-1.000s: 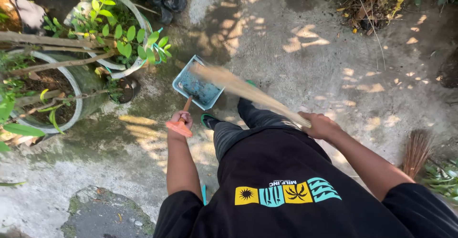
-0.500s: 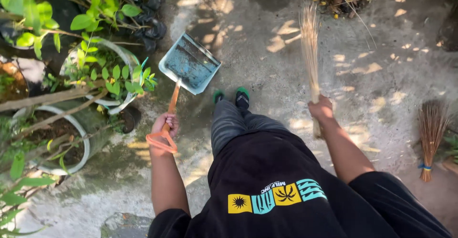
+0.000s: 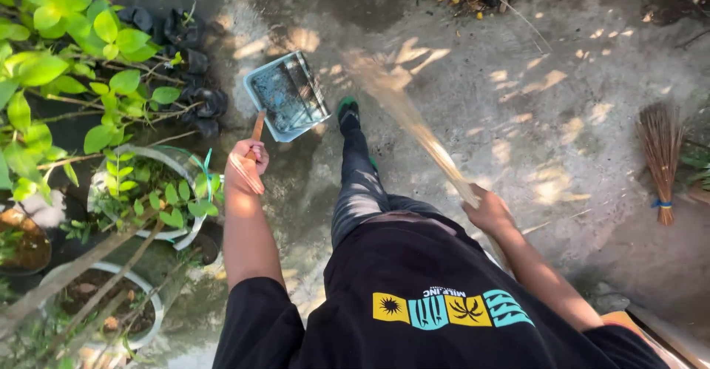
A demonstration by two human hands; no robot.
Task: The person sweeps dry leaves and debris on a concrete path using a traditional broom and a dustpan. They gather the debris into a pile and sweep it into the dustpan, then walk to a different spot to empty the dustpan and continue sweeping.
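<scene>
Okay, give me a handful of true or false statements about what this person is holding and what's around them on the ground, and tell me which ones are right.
1. The left hand holds the dustpan by its handle. True.
2. The right hand is empty. False: it grips a stick broom, blurred in the picture.
3. A second broom lies on the ground to the person's right. True.
4. The dustpan is bright red. False: its pan is pale blue-grey, its handle orange-brown.
5. Potted plants stand on the person's left. True.
6. The ground is grass. False: it is bare, concrete-like ground with dappled sunlight.
</scene>
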